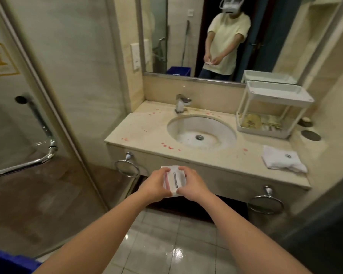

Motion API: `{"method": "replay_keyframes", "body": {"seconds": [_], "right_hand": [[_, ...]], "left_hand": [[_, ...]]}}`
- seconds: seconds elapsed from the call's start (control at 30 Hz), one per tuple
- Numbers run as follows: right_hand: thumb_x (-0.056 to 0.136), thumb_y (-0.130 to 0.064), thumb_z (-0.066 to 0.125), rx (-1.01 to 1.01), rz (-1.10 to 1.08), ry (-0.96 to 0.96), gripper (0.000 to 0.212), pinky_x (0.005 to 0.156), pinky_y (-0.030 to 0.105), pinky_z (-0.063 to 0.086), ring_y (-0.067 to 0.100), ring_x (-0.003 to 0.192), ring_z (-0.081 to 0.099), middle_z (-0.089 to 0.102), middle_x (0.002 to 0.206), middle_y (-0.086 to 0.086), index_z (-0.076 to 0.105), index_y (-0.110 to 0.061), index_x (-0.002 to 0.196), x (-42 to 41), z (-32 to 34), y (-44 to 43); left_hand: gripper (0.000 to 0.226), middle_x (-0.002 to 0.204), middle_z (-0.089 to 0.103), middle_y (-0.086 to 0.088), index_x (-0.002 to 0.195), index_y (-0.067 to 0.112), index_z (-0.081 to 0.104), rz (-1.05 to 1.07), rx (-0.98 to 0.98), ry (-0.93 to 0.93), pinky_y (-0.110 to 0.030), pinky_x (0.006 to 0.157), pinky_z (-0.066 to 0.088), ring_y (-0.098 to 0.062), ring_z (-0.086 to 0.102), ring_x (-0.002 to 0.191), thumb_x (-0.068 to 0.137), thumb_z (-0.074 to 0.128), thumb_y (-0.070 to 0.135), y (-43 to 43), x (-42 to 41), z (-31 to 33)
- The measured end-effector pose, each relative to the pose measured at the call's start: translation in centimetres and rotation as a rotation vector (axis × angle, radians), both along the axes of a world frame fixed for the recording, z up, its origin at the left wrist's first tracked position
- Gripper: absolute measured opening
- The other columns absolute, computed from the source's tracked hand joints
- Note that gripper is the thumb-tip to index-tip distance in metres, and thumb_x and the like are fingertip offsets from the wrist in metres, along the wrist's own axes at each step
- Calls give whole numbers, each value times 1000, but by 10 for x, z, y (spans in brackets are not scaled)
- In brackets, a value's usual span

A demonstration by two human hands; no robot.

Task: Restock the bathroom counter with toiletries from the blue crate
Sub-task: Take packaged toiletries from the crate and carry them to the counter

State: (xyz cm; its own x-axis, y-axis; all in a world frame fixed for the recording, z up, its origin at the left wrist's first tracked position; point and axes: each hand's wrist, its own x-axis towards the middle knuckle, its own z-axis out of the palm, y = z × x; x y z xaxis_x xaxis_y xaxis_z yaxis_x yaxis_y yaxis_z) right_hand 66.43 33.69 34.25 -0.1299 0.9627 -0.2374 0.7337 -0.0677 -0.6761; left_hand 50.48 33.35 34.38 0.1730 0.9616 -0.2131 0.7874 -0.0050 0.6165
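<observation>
White flat packet (175, 179) with a grey stripe, gripped by both hands: left (156, 186), right (192, 184)

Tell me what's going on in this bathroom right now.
A person stands at the sink counter, holding a small white packet between the left hand and right hand, in the air short of the counter's front edge. It is not set down yet. The blue crate sits low at the left, and a white rack stands right of the basin.
</observation>
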Motion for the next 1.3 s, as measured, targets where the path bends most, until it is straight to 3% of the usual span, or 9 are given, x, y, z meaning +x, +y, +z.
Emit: {"method": "replay_keyframes", "body": {"seconds": [0.17, 0.3, 0.4, 0.5, 0.7, 0.8, 0.9, 1.3], "right_hand": [[79, -6, 66, 23, -85, 21, 77, 71, 18, 42, 17, 115, 53, 36, 148, 0, 35, -27, 146, 42, 10, -1], [79, -10, 70, 36, -140, 26, 78, 63, 13, 40, 15, 107, 52, 35, 146, 2, 33, -26, 146, 71, 16, 2], [80, -17, 71, 28, -156, -16, 81, 74, 22, 44, 22, 113, 54, 33, 143, 4, 29, -25, 148, 91, 22, 5], [81, -11, 63, 10, -191, -59, 80, 81, 28, 48, 26, 113, 56, 31, 141, 5, 26, -24, 150, 111, 26, 12], [81, -11, 63, -8, -276, -115, 80, 96, 35, 46, 28, 118, 54, 30, 140, 6, 25, -23, 150, 142, 29, 38], [81, -10, 63, -5, -331, -133, 80, 96, 38, 48, 29, 116, 55, 29, 141, 6, 25, -23, 150, 156, 34, 63], [81, -9, 63, 18, -378, -157, 80, 92, 33, 48, 27, 115, 56, 27, 145, 5, 25, -24, 151, 170, 42, 93], [81, -5, 61, 98, -586, -152, 77, 87, 32, 51, 26, 113, 57, 26, 144, 2, 30, -24, 149, 227, 59, 176]], "left_hand": [[82, 136, 46, -2, 147, 23, 33, -116, 41, 57, -26, 74, 50, -16, 61, 93, 77, 75, 19, 17, 44, 15], [82, 141, 44, -4, 148, 19, 33, -218, 49, 35, -32, 90, 52, -19, 57, 112, 77, 73, 17, 33, 76, 22], [84, 142, 42, -5, 148, 21, 30, -294, 47, 46, -35, 96, 49, -20, 53, 118, 75, 71, 20, 48, 97, 22], [85, 137, 42, -4, 148, 23, 29, -349, 42, 37, -36, 94, 50, -19, 54, 114, 74, 70, 18, 63, 119, 22], [86, 137, 41, -4, 149, 24, 29, -451, 52, 35, -34, 96, 47, -21, 52, 118, 74, 72, 17, 107, 159, 17], [88, 138, 42, -4, 149, 24, 30, -502, 70, 28, -36, 98, 47, -21, 51, 121, 73, 74, 21, 140, 178, 19], [88, 138, 45, -2, 148, 26, 32, -539, 115, 16, -36, 96, 49, -20, 53, 118, 71, 75, 24, 176, 196, 24], [80, 142, 42, -3, 147, 22, 36, -693, 241, -58, -31, 93, 48, -21, 54, 114, 76, 73, 17, 278, 263, 42]]}}
